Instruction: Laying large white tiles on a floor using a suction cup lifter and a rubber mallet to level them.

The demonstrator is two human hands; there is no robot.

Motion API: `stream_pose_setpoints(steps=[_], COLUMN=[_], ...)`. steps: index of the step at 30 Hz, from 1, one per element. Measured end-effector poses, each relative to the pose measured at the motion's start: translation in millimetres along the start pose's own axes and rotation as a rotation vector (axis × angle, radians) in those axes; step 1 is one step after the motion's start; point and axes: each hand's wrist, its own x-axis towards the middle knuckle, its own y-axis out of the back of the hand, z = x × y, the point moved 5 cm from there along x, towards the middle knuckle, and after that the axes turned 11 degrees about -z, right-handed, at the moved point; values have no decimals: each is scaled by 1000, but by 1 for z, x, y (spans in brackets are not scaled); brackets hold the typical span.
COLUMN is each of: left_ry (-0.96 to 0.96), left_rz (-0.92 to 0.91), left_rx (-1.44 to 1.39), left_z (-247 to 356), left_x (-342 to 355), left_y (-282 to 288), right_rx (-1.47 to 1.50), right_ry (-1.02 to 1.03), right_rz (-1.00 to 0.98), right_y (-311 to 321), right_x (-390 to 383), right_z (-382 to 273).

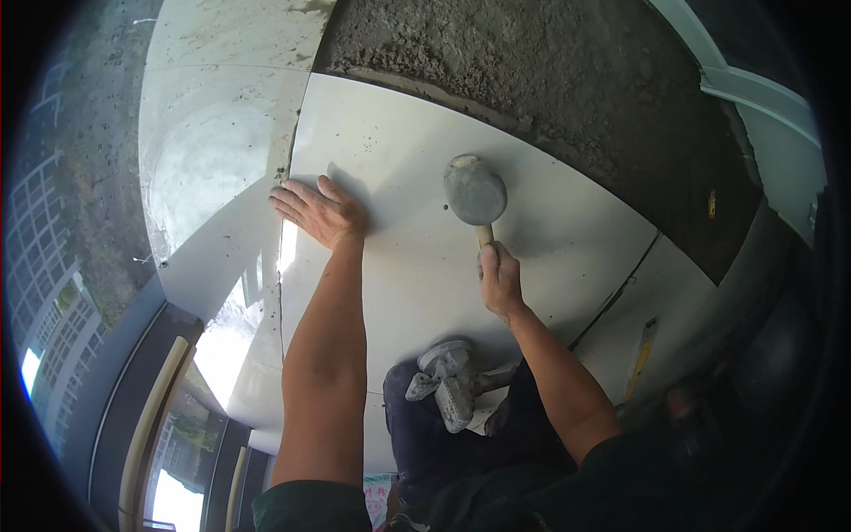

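My left hand [321, 211] lies with its fingers stretched out at the left edge of a large pale floor tile [399, 151], the fingertips over the joint with the neighbouring tile. In my right hand [502, 282] is the wooden handle of a rubber mallet [476, 191]. Its round grey head is above the middle of the tile; whether it touches the surface I cannot tell. Between my knees sits a mortar-smeared tool with a round disc, which looks like a suction-cup tile lifter [450, 381].
Beyond the tile's far edge stretches a rough bed of grey mortar [532, 62], with a small yellow object [712, 204] on it at right. A long yellow tool [640, 359] lies on the tiles to my right. Window frames [151, 426] stand at lower left.
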Motion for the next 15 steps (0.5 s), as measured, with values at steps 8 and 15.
stream_pose_setpoints(steps=[8, 15], left_ry=[-58, -44], left_rz=[19, 4], left_rx=[-33, -16], left_z=[4, -7], left_x=[4, 5], left_y=[-5, 2], right_rx=[-188, -412], right_ry=[6, 310], right_rz=[-155, -470], right_y=[-22, -66], right_x=[-4, -90], right_z=[-7, 0])
